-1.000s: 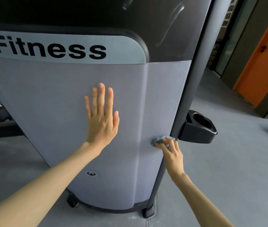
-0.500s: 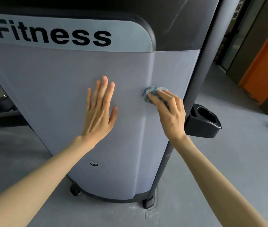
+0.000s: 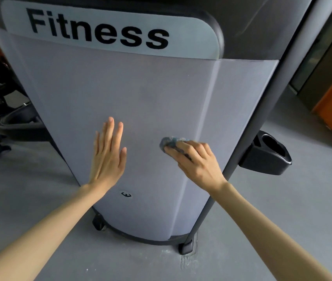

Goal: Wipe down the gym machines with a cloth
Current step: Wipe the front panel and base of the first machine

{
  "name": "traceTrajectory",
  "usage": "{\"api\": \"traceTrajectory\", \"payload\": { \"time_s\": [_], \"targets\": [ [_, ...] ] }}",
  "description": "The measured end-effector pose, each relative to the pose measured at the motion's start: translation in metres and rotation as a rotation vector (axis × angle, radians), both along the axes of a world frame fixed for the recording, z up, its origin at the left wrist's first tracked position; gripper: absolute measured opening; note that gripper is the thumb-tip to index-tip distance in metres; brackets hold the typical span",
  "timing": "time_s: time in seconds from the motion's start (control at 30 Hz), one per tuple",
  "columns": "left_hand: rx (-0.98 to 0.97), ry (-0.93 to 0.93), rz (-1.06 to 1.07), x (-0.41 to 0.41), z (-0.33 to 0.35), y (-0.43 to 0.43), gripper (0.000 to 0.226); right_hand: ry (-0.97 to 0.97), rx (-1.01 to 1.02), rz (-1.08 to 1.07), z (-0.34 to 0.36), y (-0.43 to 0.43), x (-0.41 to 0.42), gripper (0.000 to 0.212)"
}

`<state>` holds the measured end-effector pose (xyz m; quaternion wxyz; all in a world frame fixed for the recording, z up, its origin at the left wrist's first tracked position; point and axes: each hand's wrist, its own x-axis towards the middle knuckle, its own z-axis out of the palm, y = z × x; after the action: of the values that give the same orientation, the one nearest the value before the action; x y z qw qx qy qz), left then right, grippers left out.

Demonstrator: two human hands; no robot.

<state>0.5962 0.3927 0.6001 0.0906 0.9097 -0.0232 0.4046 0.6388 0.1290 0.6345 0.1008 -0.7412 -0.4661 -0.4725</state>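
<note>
Right fingers (image 3: 183, 148) curl over the cloth (image 3: 170, 143), pressing it to the panel (image 3: 144, 94) (blue wad poking out past the fingertips); the left hand (image 3: 108, 157) lies flat, fingers extended, left of the cloth, holding nothing

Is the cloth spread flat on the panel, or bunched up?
Bunched up. The cloth shows only as a small wad under the right hand's fingers, pressed on the grey panel.
</note>
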Motion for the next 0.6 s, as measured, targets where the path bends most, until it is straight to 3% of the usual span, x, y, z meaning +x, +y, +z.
{"api": "traceTrajectory", "payload": {
  "time_s": [0.13, 0.27, 0.57, 0.6],
  "targets": [
    [-0.024, -0.011, 0.027, -0.003, -0.010, 0.015, 0.065, -0.133, 0.048, 0.027, 0.048, 0.050, 0.026, 0.045],
    [-0.062, 0.002, 0.000, -0.005, -0.020, 0.042, 0.065, -0.119, -0.017, 0.035, 0.009, 0.064, 0.032, 0.045],
    [-0.099, -0.017, -0.047, 0.000, -0.031, 0.047, 0.065, -0.070, -0.986, 0.013, -0.187, 0.095, 0.020, 0.035],
    [-0.101, -0.024, -0.046, 0.000, -0.032, 0.047, 0.065, -0.036, -1.135, -0.043, -0.202, 0.096, 0.013, 0.045]
  ]
}}
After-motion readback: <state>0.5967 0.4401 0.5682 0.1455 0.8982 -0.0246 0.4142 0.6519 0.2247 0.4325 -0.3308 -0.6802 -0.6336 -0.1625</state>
